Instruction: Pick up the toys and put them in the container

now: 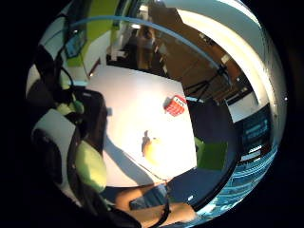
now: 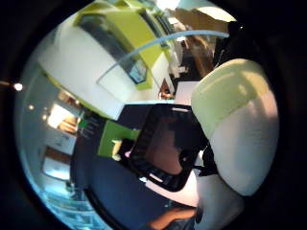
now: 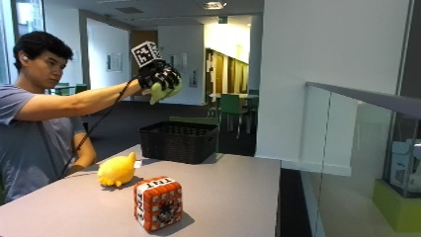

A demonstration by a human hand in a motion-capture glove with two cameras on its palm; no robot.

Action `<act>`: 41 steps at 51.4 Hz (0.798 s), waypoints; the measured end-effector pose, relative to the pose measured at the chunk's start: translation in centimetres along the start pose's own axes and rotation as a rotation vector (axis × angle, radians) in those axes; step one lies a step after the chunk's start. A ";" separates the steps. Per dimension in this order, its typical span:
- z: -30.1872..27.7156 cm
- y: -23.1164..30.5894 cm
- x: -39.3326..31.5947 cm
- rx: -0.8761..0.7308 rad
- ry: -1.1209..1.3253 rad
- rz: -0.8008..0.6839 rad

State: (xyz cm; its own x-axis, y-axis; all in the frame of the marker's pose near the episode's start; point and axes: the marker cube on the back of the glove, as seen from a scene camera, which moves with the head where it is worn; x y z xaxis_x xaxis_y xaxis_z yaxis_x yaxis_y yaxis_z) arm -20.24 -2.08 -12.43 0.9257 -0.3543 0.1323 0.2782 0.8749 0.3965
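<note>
My gloved right hand (image 3: 158, 75) is raised high above the black woven basket (image 3: 179, 141) and grips a green and white soft toy (image 3: 162, 91). That toy (image 2: 235, 120) fills much of the thumb side palm view, with the basket (image 2: 165, 146) below it. A yellow plush toy (image 3: 117, 171) lies on the grey table (image 3: 224, 197) in front of the basket. A red and white TNT block toy (image 3: 158, 203) stands nearer the table's front edge. Both also show from above: the yellow toy (image 1: 153, 148) and the TNT block (image 1: 175, 105).
The basket stands at the table's far end near the person's side. A glass railing (image 3: 355, 133) runs along the right of the table. Green chairs (image 3: 231, 108) stand in the room behind. The person's bare arm (image 1: 156, 211) rests by the table's edge.
</note>
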 end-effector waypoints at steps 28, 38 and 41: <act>11.5 -2.4 -0.7 -0.232 0.020 0.123; 11.6 -2.1 0.3 -0.263 0.068 0.120; 10.7 -2.2 0.1 -0.252 0.028 0.110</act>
State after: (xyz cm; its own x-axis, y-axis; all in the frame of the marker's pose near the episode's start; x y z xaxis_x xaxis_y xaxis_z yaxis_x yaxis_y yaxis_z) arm -23.51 -7.57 -3.61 0.9598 -0.2461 0.1353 0.2271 0.9635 0.1416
